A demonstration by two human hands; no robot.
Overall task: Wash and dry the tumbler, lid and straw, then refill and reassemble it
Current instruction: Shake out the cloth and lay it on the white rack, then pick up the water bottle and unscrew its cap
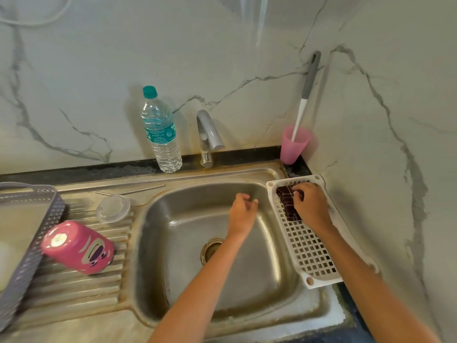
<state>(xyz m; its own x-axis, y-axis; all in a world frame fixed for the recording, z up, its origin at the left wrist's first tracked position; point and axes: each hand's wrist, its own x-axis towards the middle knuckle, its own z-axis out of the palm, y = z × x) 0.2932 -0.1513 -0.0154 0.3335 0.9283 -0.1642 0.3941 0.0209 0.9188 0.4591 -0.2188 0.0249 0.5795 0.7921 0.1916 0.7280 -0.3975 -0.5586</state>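
The pink tumbler point(79, 247) stands upside down on the ribbed drainboard at the left. Behind it lies the clear lid point(113, 208), and the metal straw point(129, 190) rests along the sink's back edge. My right hand point(310, 206) grips a dark cloth point(286, 203) lying in the white slotted tray point(311, 253) at the right of the sink. My left hand point(243, 214) hovers over the steel sink basin point(183, 243), holding nothing, with its fingers loosely curled.
A water bottle point(162, 131) with a teal cap stands behind the sink, left of the tap point(209, 137). A pink cup point(294, 144) holding a long brush point(308, 95) sits in the corner. A grey basket point(29, 233) occupies the far left.
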